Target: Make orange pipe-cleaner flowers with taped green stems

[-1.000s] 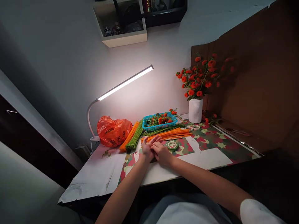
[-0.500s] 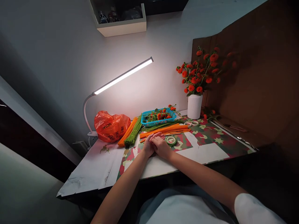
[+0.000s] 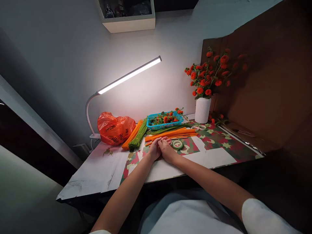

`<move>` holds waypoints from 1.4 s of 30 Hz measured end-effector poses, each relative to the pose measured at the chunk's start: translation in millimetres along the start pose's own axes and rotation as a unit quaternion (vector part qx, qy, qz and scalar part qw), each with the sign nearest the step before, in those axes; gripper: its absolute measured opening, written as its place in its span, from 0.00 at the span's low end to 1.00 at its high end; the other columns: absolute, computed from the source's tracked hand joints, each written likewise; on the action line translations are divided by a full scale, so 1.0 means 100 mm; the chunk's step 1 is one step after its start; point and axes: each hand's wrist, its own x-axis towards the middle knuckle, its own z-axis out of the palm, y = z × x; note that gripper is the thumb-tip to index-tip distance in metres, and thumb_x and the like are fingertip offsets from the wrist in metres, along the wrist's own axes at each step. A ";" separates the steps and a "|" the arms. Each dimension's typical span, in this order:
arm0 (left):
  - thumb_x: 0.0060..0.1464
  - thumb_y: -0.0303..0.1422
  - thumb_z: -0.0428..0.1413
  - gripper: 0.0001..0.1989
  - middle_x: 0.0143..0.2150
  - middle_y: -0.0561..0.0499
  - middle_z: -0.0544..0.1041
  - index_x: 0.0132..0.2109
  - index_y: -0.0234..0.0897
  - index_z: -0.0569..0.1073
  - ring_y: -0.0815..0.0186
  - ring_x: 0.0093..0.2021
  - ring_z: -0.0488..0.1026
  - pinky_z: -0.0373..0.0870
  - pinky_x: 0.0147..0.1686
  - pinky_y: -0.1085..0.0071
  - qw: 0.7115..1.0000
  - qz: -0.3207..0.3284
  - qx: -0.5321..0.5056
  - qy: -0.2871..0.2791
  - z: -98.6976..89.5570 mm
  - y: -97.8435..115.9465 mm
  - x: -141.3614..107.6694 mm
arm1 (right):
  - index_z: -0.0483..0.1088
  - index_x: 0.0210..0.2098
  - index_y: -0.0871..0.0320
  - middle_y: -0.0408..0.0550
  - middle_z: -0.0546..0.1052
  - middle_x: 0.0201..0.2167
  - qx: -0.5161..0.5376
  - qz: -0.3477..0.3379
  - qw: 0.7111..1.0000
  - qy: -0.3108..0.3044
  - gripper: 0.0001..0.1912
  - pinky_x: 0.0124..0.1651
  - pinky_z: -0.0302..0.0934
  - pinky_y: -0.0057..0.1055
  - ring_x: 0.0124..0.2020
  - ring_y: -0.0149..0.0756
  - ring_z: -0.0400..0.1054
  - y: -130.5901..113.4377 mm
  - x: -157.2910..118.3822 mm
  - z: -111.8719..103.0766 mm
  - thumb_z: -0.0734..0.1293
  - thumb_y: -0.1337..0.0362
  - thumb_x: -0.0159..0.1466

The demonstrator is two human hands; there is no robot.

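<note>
Near the middle of the table's front part, my left hand (image 3: pixel 154 148) and my right hand (image 3: pixel 166 150) rest together. My right hand is closed over the left, its fingers folded round it. The left fingers stretch out beneath, only partly visible, and no object shows between the hands. Just right of them lies a roll of green tape (image 3: pixel 177 144). Behind the hands is a bundle of orange fuzzy stems (image 3: pixel 174 134), beside green fuzzy stems (image 3: pixel 139 138) and another orange bundle (image 3: pixel 131 135). A blue basket (image 3: pixel 156 126) holds red-orange flowers with green stems.
A white ribbed vase (image 3: pixel 202 110) of red-orange flowers stands at the back right, beside a tall cardboard panel (image 3: pixel 263 74). An orange plastic bag (image 3: pixel 114 128) and a lit clamp lamp (image 3: pixel 129 76) are at the left. More tape rolls (image 3: pixel 202 127) lie before the vase.
The view has shifted slightly. My right fingers have settled closer over the left hand; both hands stay together in the same place on the table.
</note>
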 end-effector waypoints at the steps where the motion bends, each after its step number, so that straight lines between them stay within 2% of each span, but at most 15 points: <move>1: 0.48 0.36 0.53 0.22 0.46 0.40 0.78 0.49 0.31 0.73 0.54 0.49 0.74 0.66 0.54 0.57 1.000 0.001 0.002 -0.005 0.00 0.00 0.00 | 0.64 0.41 0.58 0.51 0.68 0.41 0.005 -0.001 1.000 0.001 0.12 0.48 0.57 0.36 0.43 0.38 0.60 0.00 0.00 0.00 0.55 0.75 0.60; 4: 0.46 0.37 0.54 0.19 0.45 0.41 0.78 0.45 0.32 0.74 0.54 0.48 0.74 0.67 0.51 0.59 0.998 0.046 0.037 0.004 -0.03 0.05 0.01 | 0.63 0.41 0.57 0.49 0.67 0.41 0.033 -0.015 0.999 0.021 0.13 0.48 0.57 0.35 0.43 0.38 0.59 0.03 -0.01 -0.04 0.56 0.75 0.59; 6: 0.46 0.38 0.54 0.17 0.44 0.42 0.78 0.43 0.34 0.74 0.55 0.47 0.74 0.68 0.48 0.60 0.981 0.139 0.115 0.068 -0.08 0.13 0.01 | 0.63 0.42 0.57 0.49 0.68 0.41 0.057 -0.032 0.997 0.046 0.13 0.48 0.58 0.36 0.44 0.39 0.59 0.06 -0.03 -0.09 0.57 0.75 0.59; 7: 0.46 0.37 0.53 0.16 0.44 0.43 0.78 0.42 0.35 0.73 0.56 0.46 0.74 0.68 0.47 0.59 0.955 0.206 0.177 0.123 -0.12 0.17 0.01 | 0.63 0.42 0.57 0.50 0.68 0.41 0.069 -0.034 0.995 0.066 0.13 0.49 0.58 0.37 0.44 0.40 0.60 0.08 -0.03 -0.13 0.58 0.74 0.59; 8: 0.47 0.36 0.53 0.14 0.45 0.44 0.77 0.42 0.36 0.73 0.56 0.47 0.73 0.67 0.48 0.60 0.904 0.282 0.266 0.181 -0.16 0.22 0.00 | 0.63 0.41 0.57 0.50 0.68 0.41 0.079 -0.026 0.992 0.091 0.12 0.49 0.58 0.38 0.44 0.40 0.60 0.11 -0.03 -0.17 0.58 0.74 0.59; 9: 0.47 0.34 0.54 0.13 0.46 0.44 0.76 0.42 0.37 0.74 0.56 0.49 0.71 0.65 0.51 0.59 0.836 0.337 0.368 0.226 -0.21 0.26 0.00 | 0.63 0.40 0.57 0.51 0.68 0.40 0.086 -0.004 0.989 0.121 0.10 0.49 0.58 0.39 0.43 0.41 0.60 0.13 -0.03 -0.22 0.59 0.73 0.59; 10: 0.46 0.32 0.55 0.14 0.47 0.44 0.75 0.42 0.38 0.74 0.55 0.52 0.68 0.62 0.54 0.59 0.767 0.363 0.468 0.249 -0.26 0.29 0.00 | 0.63 0.38 0.57 0.50 0.68 0.38 0.092 0.023 0.984 0.149 0.09 0.48 0.58 0.39 0.43 0.41 0.61 0.16 -0.03 -0.25 0.59 0.72 0.58; 12: 0.45 0.29 0.57 0.14 0.50 0.44 0.74 0.43 0.39 0.75 0.53 0.54 0.65 0.59 0.55 0.57 0.654 0.344 0.625 0.252 -0.34 0.31 0.00 | 0.63 0.34 0.57 0.50 0.67 0.36 0.105 0.062 0.975 0.184 0.07 0.47 0.59 0.39 0.41 0.41 0.62 0.20 -0.01 -0.32 0.60 0.72 0.57; 14: 0.46 0.30 0.58 0.12 0.50 0.44 0.74 0.42 0.39 0.76 0.52 0.54 0.64 0.60 0.52 0.57 0.584 0.293 0.719 0.238 -0.39 0.29 0.01 | 0.63 0.33 0.57 0.49 0.67 0.35 0.117 0.078 0.971 0.194 0.06 0.47 0.60 0.38 0.40 0.41 0.63 0.22 0.00 -0.35 0.60 0.72 0.56; 16: 0.51 0.31 0.56 0.10 0.48 0.45 0.75 0.41 0.39 0.77 0.53 0.52 0.66 0.62 0.49 0.59 0.549 0.265 0.757 0.234 -0.42 0.27 0.03 | 0.63 0.32 0.56 0.48 0.66 0.35 0.126 0.083 0.970 0.192 0.05 0.46 0.60 0.38 0.40 0.40 0.63 0.23 0.01 -0.36 0.60 0.71 0.56; 19: 0.55 0.34 0.53 0.09 0.45 0.47 0.76 0.39 0.41 0.77 0.56 0.48 0.67 0.63 0.46 0.62 0.530 0.261 0.768 0.247 -0.41 0.26 0.03 | 0.63 0.31 0.56 0.48 0.66 0.35 0.133 0.082 0.971 0.182 0.05 0.46 0.61 0.38 0.40 0.39 0.64 0.23 0.01 -0.35 0.60 0.71 0.56; 25: 0.54 0.33 0.54 0.07 0.41 0.47 0.76 0.36 0.40 0.77 0.58 0.45 0.69 0.62 0.39 0.65 0.500 0.228 0.785 0.285 -0.34 0.30 -0.02 | 0.63 0.29 0.56 0.47 0.65 0.35 0.142 0.088 0.972 0.168 0.04 0.42 0.62 0.36 0.37 0.37 0.64 0.27 0.00 -0.32 0.61 0.71 0.56; 34: 0.58 0.31 0.49 0.09 0.39 0.48 0.77 0.38 0.39 0.74 0.60 0.42 0.71 0.61 0.38 0.67 0.522 0.203 0.775 0.293 -0.31 0.30 -0.02 | 0.64 0.29 0.57 0.46 0.64 0.35 0.147 0.087 0.975 0.145 0.05 0.41 0.62 0.35 0.35 0.35 0.63 0.25 -0.01 -0.31 0.61 0.72 0.56; 39: 0.54 0.31 0.53 0.06 0.42 0.47 0.76 0.39 0.39 0.74 0.60 0.44 0.70 0.62 0.39 0.67 0.524 0.206 0.777 0.282 -0.35 0.29 0.00 | 0.64 0.28 0.57 0.46 0.64 0.35 0.146 0.084 0.975 0.144 0.05 0.41 0.62 0.34 0.36 0.35 0.63 0.25 -0.02 -0.30 0.61 0.73 0.55; 42: 0.53 0.30 0.53 0.06 0.42 0.48 0.76 0.38 0.39 0.74 0.59 0.45 0.70 0.63 0.40 0.67 0.523 0.207 0.777 0.283 -0.35 0.29 -0.01 | 0.64 0.28 0.57 0.46 0.64 0.35 0.150 0.083 0.975 0.142 0.06 0.41 0.62 0.33 0.36 0.35 0.63 0.26 -0.02 -0.29 0.61 0.73 0.54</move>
